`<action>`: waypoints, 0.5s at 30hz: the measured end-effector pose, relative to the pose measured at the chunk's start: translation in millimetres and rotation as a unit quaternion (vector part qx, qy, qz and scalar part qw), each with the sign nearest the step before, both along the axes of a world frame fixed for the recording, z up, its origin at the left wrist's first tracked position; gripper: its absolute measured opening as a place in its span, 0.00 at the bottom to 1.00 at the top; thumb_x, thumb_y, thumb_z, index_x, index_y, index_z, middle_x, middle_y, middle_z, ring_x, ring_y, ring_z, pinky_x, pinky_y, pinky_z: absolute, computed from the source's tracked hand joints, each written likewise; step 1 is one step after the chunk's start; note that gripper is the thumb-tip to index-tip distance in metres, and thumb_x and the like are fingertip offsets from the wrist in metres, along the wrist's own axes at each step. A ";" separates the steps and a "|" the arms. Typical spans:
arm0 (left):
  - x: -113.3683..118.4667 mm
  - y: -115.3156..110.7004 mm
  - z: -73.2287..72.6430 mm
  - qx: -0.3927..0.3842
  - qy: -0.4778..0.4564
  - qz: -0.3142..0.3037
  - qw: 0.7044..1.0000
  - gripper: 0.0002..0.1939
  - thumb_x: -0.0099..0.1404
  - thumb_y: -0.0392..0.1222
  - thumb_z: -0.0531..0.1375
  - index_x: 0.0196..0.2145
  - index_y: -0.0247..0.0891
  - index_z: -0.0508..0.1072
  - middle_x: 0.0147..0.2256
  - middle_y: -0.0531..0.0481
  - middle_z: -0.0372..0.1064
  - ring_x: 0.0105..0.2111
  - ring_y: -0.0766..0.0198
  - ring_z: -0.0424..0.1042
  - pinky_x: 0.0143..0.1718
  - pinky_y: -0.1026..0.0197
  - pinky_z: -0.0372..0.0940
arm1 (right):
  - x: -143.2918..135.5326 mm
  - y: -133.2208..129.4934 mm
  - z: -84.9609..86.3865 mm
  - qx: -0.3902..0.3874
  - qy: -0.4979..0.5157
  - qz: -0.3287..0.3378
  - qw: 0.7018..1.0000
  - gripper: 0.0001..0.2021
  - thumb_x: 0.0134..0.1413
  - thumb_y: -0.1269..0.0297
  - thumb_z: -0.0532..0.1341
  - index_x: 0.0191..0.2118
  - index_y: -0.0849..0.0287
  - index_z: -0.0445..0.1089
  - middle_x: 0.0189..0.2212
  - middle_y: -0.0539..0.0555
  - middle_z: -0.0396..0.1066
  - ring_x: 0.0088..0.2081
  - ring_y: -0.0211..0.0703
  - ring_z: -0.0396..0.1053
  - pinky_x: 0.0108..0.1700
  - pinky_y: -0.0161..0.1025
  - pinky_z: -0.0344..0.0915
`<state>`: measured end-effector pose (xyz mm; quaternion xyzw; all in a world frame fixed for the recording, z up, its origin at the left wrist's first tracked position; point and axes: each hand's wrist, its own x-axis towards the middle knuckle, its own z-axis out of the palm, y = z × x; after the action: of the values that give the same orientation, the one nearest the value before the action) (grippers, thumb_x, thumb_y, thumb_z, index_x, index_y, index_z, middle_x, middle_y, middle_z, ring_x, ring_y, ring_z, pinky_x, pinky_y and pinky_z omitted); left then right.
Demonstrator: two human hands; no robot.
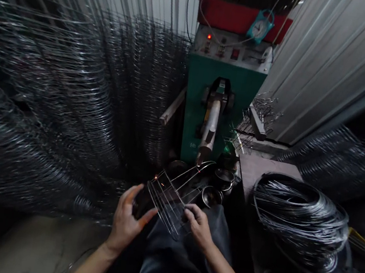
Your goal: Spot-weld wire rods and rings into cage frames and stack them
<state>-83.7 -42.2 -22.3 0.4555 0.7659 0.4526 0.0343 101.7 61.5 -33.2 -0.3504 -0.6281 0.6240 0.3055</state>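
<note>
A small rack of thin metal wires (pixel 165 205) is held up above my lap, tilted, with its far end close under the tip of the machine's metal arm (pixel 210 125). My right hand (pixel 198 225) pinches the rack's near right side between thumb and fingers. On the other side, my left hand (pixel 128 218) is open, its thumb spread away from curved fingers beside the rack's left edge. Small orange sparks show over the rack's left end.
A green machine (pixel 198 93) with a lit red lamp stands ahead, a blue clock (pixel 260 27) on top. Tall stacks of wire rings (pixel 81 93) crowd the left. Wire hoops (pixel 298 215) lie on a bench (pixel 268 166) at right. Round metal pans (pixel 211 197) sit below the machine's arm.
</note>
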 end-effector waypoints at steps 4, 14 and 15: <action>14.5 -59.8 -49.0 -0.060 -0.289 -0.052 0.954 0.42 0.48 0.54 0.64 0.58 0.42 0.53 0.57 0.38 0.54 0.57 0.48 0.56 0.54 0.47 0.56 | -6.4 -33.5 -6.5 0.002 0.002 -0.003 1.000 0.11 0.52 0.54 0.56 0.33 0.56 0.69 0.23 0.49 0.66 0.27 0.39 0.64 0.33 0.36 0.63; 35.8 -65.2 -33.4 0.050 -0.578 -0.102 0.808 0.23 0.53 0.42 0.62 0.45 0.42 0.60 0.41 0.49 0.66 0.38 0.63 0.71 0.44 0.54 0.64 | -9.8 -66.4 -10.7 0.089 -0.015 0.065 0.994 0.11 0.53 0.57 0.56 0.36 0.55 0.71 0.29 0.53 0.71 0.31 0.43 0.69 0.35 0.38 0.67; 37.3 -66.5 -29.4 0.081 -0.591 -0.090 0.798 0.20 0.54 0.41 0.62 0.44 0.42 0.60 0.41 0.49 0.66 0.37 0.64 0.71 0.42 0.56 0.65 | -12.1 -63.1 -4.7 0.100 -0.020 0.076 0.992 0.11 0.53 0.56 0.56 0.36 0.55 0.72 0.30 0.53 0.72 0.31 0.43 0.69 0.36 0.39 0.67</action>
<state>-46.4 -108.8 -51.7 0.1674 0.5132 0.6891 0.4835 89.6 -1.6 -37.9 -0.2820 -0.7180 0.5724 0.2782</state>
